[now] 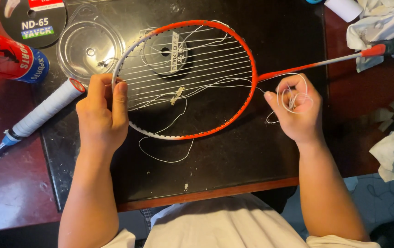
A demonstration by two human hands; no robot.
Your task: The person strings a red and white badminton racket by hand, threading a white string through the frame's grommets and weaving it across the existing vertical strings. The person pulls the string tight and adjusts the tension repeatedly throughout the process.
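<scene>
Landmark: the racket (185, 78), lying flat on the black mat (233, 151) in front of me, head toward my left, shaft running off to my right.
Far left of racket: a red can (8, 55) on its side, and below it a second racket's white-taped grip (45, 110).
Just above-left of racket: a clear plastic lid (89, 46), touching the frame's edge.
Left hand (101, 115): I have it closed on the racket's left rim, thumb on top, pinning the frame to the mat.
How the racket looks: orange-red frame, paler where I hold it; only a partial band of white strings crosses it, upper and middle part, the lower part bare. A dark spool (167, 53) shows through the strings.
String (169, 156): loose white line hangs out under the frame in a slack loop.
Right hand (295, 108): just right of the frame's neck, fingers curled around a bundle of coiled string.
Step in hand: I judge this as mid-stringing, drawing slack through.
Next move calls for: steady frame, even pull, no tangles.
Far right of racket: crumpled white cloths (380, 27).
</scene>
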